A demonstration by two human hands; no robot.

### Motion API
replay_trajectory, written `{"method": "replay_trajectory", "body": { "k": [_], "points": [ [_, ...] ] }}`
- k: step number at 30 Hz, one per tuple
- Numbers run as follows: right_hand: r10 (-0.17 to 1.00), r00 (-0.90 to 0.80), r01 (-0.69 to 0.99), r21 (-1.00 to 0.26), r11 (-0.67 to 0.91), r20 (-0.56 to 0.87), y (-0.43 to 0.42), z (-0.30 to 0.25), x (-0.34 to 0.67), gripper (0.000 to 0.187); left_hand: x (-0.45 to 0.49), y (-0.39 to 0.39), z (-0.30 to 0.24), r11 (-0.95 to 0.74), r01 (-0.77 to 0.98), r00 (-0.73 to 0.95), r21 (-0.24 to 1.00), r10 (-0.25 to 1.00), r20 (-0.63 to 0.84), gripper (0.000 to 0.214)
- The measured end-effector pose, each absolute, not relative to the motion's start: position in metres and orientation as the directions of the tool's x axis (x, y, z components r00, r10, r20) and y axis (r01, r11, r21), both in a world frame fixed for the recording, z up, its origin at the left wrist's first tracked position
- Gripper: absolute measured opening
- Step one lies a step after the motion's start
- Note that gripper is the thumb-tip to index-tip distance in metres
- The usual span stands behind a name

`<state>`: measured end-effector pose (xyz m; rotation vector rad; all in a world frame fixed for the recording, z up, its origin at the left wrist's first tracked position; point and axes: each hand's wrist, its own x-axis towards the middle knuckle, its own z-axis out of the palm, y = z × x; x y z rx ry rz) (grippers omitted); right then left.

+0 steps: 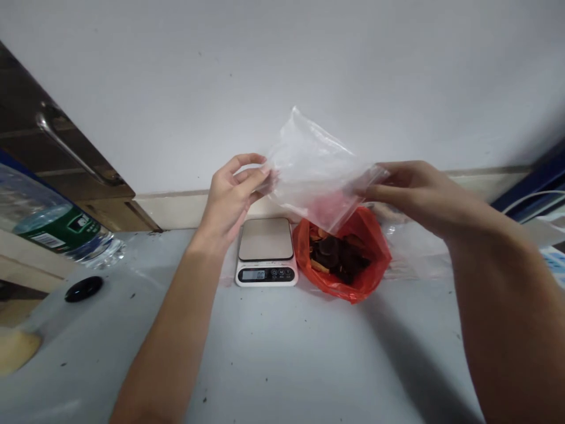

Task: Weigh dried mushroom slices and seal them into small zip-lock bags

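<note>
A clear plastic bag [309, 159] is stretched between my two hands, above the table. My left hand [233, 191] pinches its left edge between thumb and fingers. On the opposite side my right hand [406, 185] grips a corner; some of its fingers are hidden behind the film. Nothing shows inside the clear bag. Below it stands an open red plastic bag [375, 259] with dark and brownish dried pieces [331, 253] in it. Just left of that sits a white kitchen scale [266, 241], its plate bare and its display reading 0.0.
A large water bottle [57, 227] with a green label stands at the left, near a black oval object [83, 289]. A pale yellowish item [17, 350] lies at the lower left edge. More clear plastic [415, 247] lies right of the red bag. A wall [198, 88] rises behind.
</note>
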<state>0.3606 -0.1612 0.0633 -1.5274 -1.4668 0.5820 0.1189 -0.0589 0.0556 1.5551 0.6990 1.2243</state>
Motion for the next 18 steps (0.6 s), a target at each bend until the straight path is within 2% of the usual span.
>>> {"method": "replay_trajectory", "body": {
  "k": [3,5,8,10,12,14,16,18],
  "points": [
    [0.927,0.283,0.312,-0.937,0.155,0.247,-0.154,0.063,0.329,0.012,0.084,-0.043,0.059,-0.353,0.064,0.340,0.934,0.887,0.312,0.026],
    [0.889,0.315,0.345,-0.912,0.220,0.334,-0.147,0.060,0.303,0.009,0.055,-0.033,0.059,-0.351,0.267,0.379,0.898,0.894,0.237,0.026],
    [0.827,0.187,0.578,-0.740,0.343,0.530,-0.134,0.052,0.258,0.011,0.008,-0.020,0.055,-0.267,0.478,0.352,0.837,0.931,0.096,0.026],
    [0.798,-0.031,0.743,-0.520,0.421,0.602,-0.127,0.046,0.224,0.018,-0.022,-0.013,0.047,-0.122,0.553,0.315,0.824,0.946,-0.071,0.026],
    [0.793,-0.292,0.846,-0.243,0.475,0.534,-0.122,0.038,0.189,0.023,-0.046,-0.011,0.035,0.030,0.599,0.254,0.800,0.941,-0.225,0.027],
    [0.795,-0.503,0.838,-0.034,0.544,0.340,-0.120,0.029,0.157,0.029,-0.060,-0.012,0.023,0.112,0.614,0.241,0.782,0.916,-0.321,0.031],
    [0.782,-0.606,0.794,0.052,0.605,0.149,-0.119,0.017,0.133,0.031,-0.066,-0.013,0.013,0.168,0.625,0.258,0.762,0.877,-0.405,0.033],
    [0.775,-0.631,0.775,0.044,0.630,0.017,-0.118,0.003,0.119,0.029,-0.067,-0.013,0.007,0.186,0.640,0.280,0.745,0.847,-0.452,0.032]
  ]
}}
